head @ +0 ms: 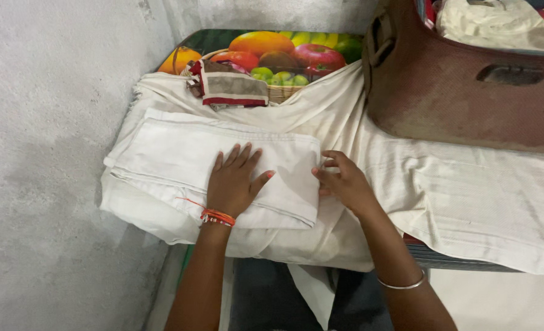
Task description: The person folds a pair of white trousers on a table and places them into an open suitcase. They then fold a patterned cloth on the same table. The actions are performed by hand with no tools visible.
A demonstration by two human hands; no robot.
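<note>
Pressing flat, fingers spread, the left hand [234, 181] rests on the folded white cloth [180, 160], long axis running left-right on the table's sheet [468, 196], w/ right hand [344, 182] fingers curled at its right end.

We press our left hand [234, 179] flat on a folded white cloth [180, 160] while our right hand [343, 181] touches its edge on the bench [468, 202].
</note>
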